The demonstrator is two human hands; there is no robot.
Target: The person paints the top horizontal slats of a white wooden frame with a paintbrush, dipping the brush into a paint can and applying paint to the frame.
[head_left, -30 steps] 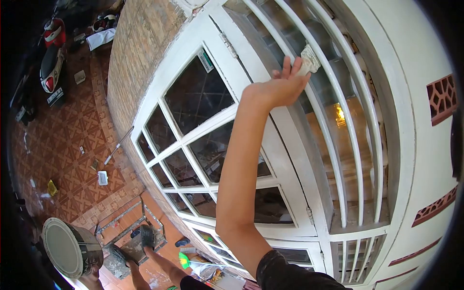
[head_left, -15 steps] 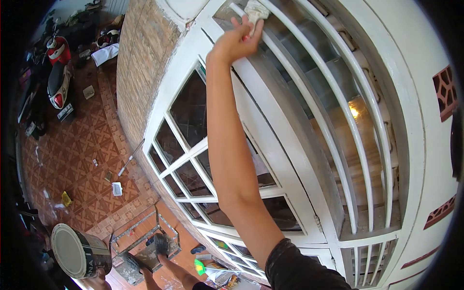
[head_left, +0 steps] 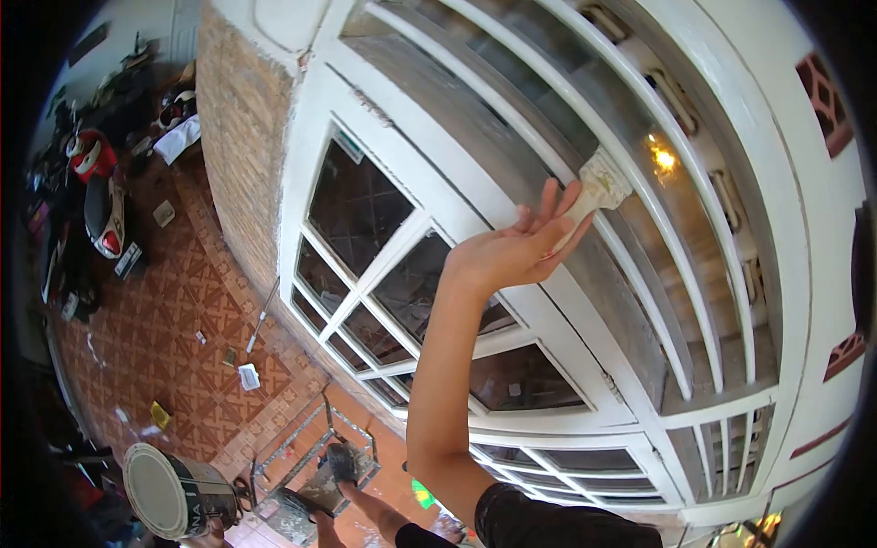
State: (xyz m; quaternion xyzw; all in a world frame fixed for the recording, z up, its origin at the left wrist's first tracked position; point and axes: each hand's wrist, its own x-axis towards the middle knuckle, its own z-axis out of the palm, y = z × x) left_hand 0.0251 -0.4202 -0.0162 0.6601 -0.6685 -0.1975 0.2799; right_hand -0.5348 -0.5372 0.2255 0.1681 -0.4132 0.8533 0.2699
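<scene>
My right hand (head_left: 521, 245) is raised and closed round the handle of a paintbrush (head_left: 605, 181) with pale, paint-coated bristles. Its bristle end lies against the white window bars (head_left: 512, 123) above the door frame. At the lower left, my left hand (head_left: 214, 535) grips a paint can (head_left: 153, 491), which is tilted with its round pale end towards me. Much of that hand is hidden behind the can.
My feet stand on a paint-spattered metal scaffold (head_left: 315, 489) above the tiled floor (head_left: 164, 320). White-framed glass doors (head_left: 361, 205) fill the middle. Motorcycles (head_left: 105, 205) are parked at the left. A long-handled roller or brush (head_left: 257, 331) leans near a small white tray (head_left: 249, 376).
My right hand has moved the paintbrush down and to the right along the bars. The view has shifted, and the paint can appears lower and farther right.
</scene>
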